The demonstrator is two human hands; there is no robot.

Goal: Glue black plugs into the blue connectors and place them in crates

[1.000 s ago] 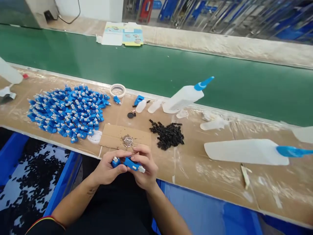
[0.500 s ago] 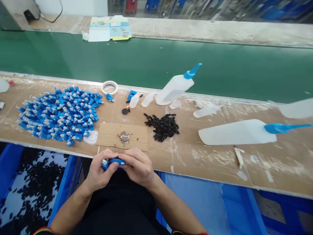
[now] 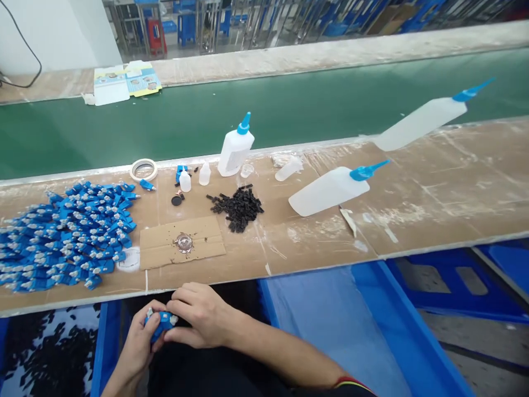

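Observation:
In front of my body, below the table edge, my left hand (image 3: 138,342) and my right hand (image 3: 202,315) meet. Between their fingers are small blue plastic parts (image 3: 160,325) with whitish tips, apparently two close together. Both hands are closed on them, and the fingers hide much of the parts. Beyond my left hand, a large heap of similar blue parts (image 3: 70,237) covers the table's left side. A cardboard piece (image 3: 155,248) lies just past my hands, with a small round clear dish (image 3: 184,242) of dark residue on it. Small black pieces (image 3: 239,209) are piled to its right.
Behind lie a tape roll (image 3: 133,171), a black cap (image 3: 176,201), small bottles (image 3: 204,174) and a white bottle (image 3: 233,154). Larger bottles (image 3: 326,193) lean at right. A green belt (image 3: 185,127) runs behind the table. Blue bins (image 3: 330,331) stand below the front edge.
The view has swung to the right, so the table items sit further left. My hands have come lower, closer to my body, still holding blue parts; the white tips now show at both ends.

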